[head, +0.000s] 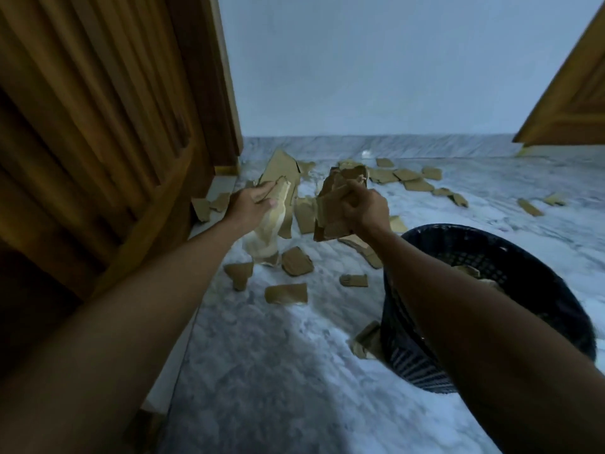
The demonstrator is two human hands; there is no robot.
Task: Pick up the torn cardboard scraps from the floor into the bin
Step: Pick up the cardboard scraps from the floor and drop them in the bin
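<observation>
Head view: both hands raised over a marble floor, each holding torn cardboard.

The left hand (253,201) grips a long pale piece of cardboard (270,231) that hangs down from its curled fingers; the right hand (361,209) clutches a bundle of brown scraps (330,208), held just left of and beyond the bin (412,348). The dark mesh bin stands on the floor (278,371) at near right, with some cardboard visible inside. Loose scraps (286,293) lie scattered from the middle to the far right; one lies against the bin's near-left base. A wooden door (98,126) fills the left.
</observation>
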